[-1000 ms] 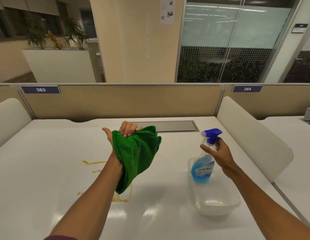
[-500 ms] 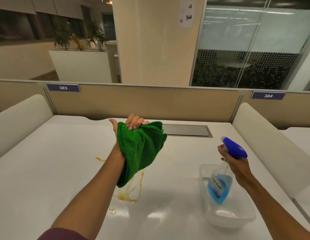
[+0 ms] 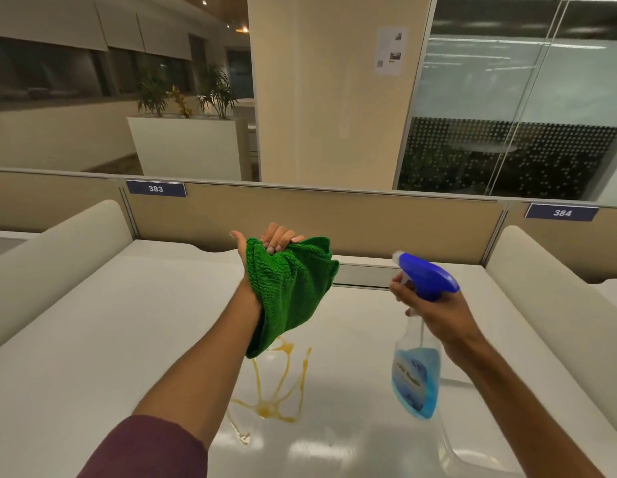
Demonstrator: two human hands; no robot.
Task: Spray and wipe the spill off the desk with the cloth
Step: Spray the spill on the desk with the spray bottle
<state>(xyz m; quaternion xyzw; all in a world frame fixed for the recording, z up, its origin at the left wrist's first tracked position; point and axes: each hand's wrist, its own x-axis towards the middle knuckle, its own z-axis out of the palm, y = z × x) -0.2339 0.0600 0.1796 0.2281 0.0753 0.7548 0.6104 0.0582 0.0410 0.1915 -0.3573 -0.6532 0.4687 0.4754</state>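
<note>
Closest to the camera was a maroon sleeve (image 3: 145, 450) on the left arm, pushed up past the elbow; just beyond it the spill (image 3: 272, 405) sat on the white desk (image 3: 93, 357), an amber puddle with thin streaks running off it, plus a small drip nearer the front edge; to the right a clear plastic tub (image 3: 472, 457) was on the desk, only partly in frame. The right hand (image 3: 441, 315) was wrapped tight round the neck of the spray bottle (image 3: 417, 377), held up off the desk and tilted, blue liquid in the bottom, blue nozzle pointing left, fingers (image 3: 398, 288) up by the trigger; couldn't tell if it was actually being squeezed. The left hand (image 3: 265, 246) was raised above the spill, fist closed on the bunched top of the green cloth (image 3: 290, 291), the rest dangling so the bottom corner hung over the spill's far end; whether it touched, no idea. Further back, a beige partition (image 3: 300, 219) with tags 383 and 384; behind that a pillar (image 3: 327, 98) and a planter (image 3: 189, 146).
</note>
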